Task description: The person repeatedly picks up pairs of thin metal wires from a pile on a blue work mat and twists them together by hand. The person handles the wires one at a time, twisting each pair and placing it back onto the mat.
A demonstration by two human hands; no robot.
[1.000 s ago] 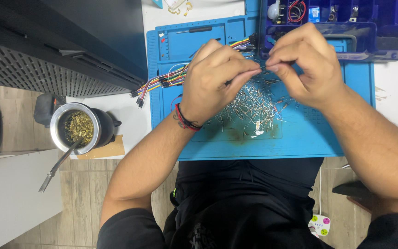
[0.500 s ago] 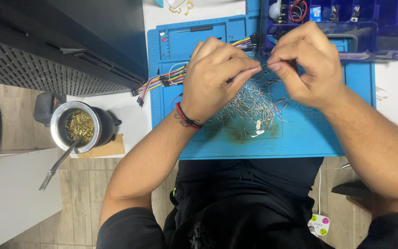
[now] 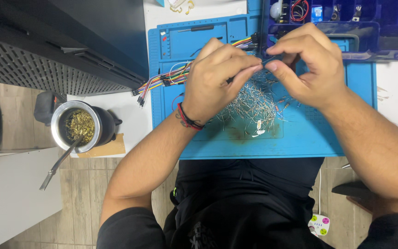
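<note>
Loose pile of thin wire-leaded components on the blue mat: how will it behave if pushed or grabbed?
The loose pile of thin wire-leaded components looks light, so a push would probably scatter it. The criss-crossed leads seem tangled, so a grab may lift a clump. The leads are fine and likely bend easily. The blue silicone work mat is flat, so rolling seems unlikely.

Floor (image 3: 84, 184): pale wood-look planks lying below-left of the fingers.
Table (image 3: 125, 115): white top sitting under them.
Cabinet (image 3: 61, 46): dark, perforated, standing far left.
</note>
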